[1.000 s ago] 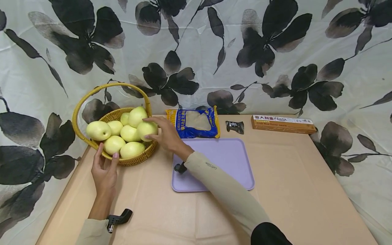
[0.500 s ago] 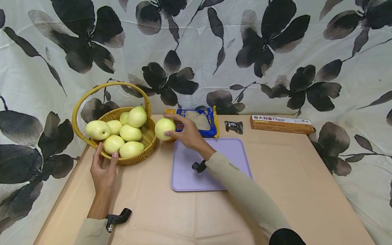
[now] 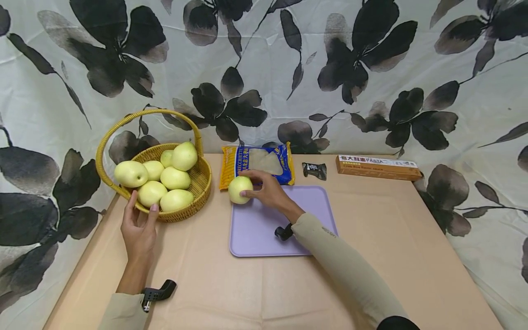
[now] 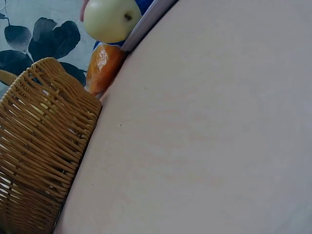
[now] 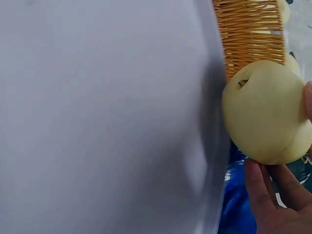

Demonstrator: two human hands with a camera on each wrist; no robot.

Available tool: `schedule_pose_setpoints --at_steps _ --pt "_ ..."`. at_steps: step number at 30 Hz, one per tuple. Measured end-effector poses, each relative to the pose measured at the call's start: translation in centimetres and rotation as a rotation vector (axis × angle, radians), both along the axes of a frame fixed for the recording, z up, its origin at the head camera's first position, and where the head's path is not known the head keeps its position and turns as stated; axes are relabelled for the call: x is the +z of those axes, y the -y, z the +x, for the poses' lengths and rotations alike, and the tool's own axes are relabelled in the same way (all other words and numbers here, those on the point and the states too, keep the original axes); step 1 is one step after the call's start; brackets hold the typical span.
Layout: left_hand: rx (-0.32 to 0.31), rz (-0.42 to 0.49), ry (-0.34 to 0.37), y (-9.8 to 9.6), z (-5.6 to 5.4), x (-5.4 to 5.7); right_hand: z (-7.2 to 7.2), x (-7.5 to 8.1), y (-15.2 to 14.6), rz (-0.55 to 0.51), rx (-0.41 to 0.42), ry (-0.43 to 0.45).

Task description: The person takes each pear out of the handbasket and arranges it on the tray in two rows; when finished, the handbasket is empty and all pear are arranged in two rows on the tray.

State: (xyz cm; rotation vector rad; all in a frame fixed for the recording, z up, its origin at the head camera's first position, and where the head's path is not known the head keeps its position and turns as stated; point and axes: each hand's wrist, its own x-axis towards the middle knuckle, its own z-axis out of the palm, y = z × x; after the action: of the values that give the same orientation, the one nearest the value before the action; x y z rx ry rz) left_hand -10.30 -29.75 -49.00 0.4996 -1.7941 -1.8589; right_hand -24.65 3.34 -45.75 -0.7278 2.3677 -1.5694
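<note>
My right hand pinches a pale yellow-green apple between thumb and fingers, over the back left corner of a lilac tray. In the right wrist view that apple, stem hollow showing, overlaps the tray's edge. At the left stands a round wicker basket with a tall handle, holding several similar apples. My left hand rests against the basket's front, thumb and forefinger extended at its rim. The left wrist view shows the basket's woven side but not the left hand.
Behind the tray lies a blue and yellow pasta bag. Right of it are a small black wrapped packet and a long brown pasta box. A floral cloth hangs along the table's back edge.
The right hand has lifted one apple out of the basket and carried it rightward to the tray's back left corner. The left hand and basket have stayed put.
</note>
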Motion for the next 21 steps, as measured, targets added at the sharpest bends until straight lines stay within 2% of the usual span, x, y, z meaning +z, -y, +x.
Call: schedule_pose_setpoints --at_steps 7,14,18,21 --pt "0.003 -0.006 -0.004 -0.1 0.0 0.0 0.1 -1.0 -0.3 0.001 -0.021 0.020" --pt "-0.001 -0.003 -0.015 -0.1 -0.1 0.1 0.4 -0.8 -0.6 0.091 -0.170 -0.087" --pt "-0.004 -0.007 -0.016 -0.1 -0.1 0.1 0.6 -0.8 -0.9 0.104 -0.169 -0.068" --pt "-0.005 -0.018 -0.011 -0.1 0.0 0.1 0.7 -1.0 -1.1 0.113 -0.136 -0.043"
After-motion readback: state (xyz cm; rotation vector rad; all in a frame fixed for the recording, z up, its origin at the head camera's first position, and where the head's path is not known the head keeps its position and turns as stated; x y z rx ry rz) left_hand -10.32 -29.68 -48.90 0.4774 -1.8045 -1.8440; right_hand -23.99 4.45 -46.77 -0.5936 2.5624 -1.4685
